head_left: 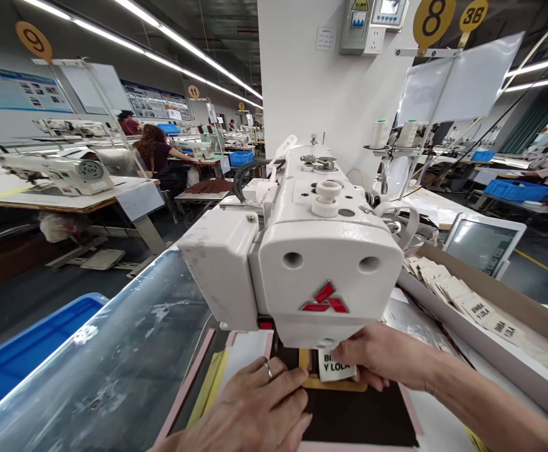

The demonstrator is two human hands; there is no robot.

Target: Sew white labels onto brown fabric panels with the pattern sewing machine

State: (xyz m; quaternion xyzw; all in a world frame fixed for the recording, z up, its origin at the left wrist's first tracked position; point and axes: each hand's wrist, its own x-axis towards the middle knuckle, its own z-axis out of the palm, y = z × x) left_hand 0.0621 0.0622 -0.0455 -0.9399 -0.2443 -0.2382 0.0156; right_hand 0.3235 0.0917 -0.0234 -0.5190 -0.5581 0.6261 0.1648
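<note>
Bright light from ceiling LED strips (161, 37), glare on clear plastic (90, 370), soft shadow under the right hand (381, 358), bent edges

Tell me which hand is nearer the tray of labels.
Right. The right hand is left of the cardboard tray of labels, not touching it; the left hand lies farther left, beyond the right hand.

bimba y lola on label (336, 366), 8 on sign (434, 22), mitsubishi on sewing machine (330, 263)
</note>
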